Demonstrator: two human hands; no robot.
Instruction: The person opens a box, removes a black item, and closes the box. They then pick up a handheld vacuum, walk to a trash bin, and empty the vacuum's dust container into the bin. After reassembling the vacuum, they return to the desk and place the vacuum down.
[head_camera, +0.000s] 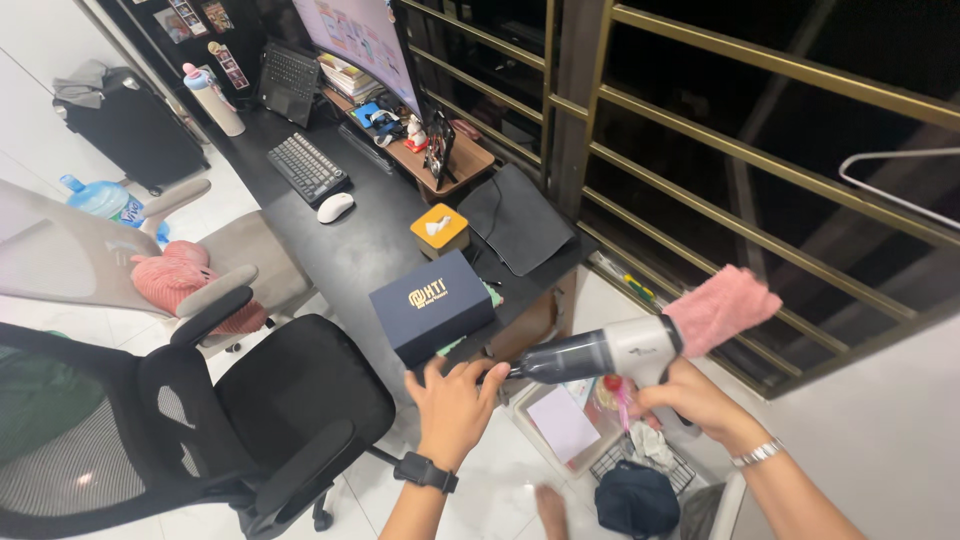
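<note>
My right hand (690, 400) grips the handle of a small grey and white handheld vacuum (600, 352), along with a pink cloth (722, 305) that sticks up behind it. My left hand (455, 400), a black watch on its wrist, is spread with its fingers at the vacuum's dark nozzle end. Just beyond the left hand, a dark blue box (432, 303) with a gold mark sits at the near end of the black desk (350, 250).
A yellow tissue box (440, 230), a white mouse (335, 207), a keyboard (305, 166), a monitor (360, 35) and a black mat (515, 215) are on the desk. A black office chair (270, 410) stands at left. Metal window bars (740, 150) run along the right. A wire basket (640, 470) sits below.
</note>
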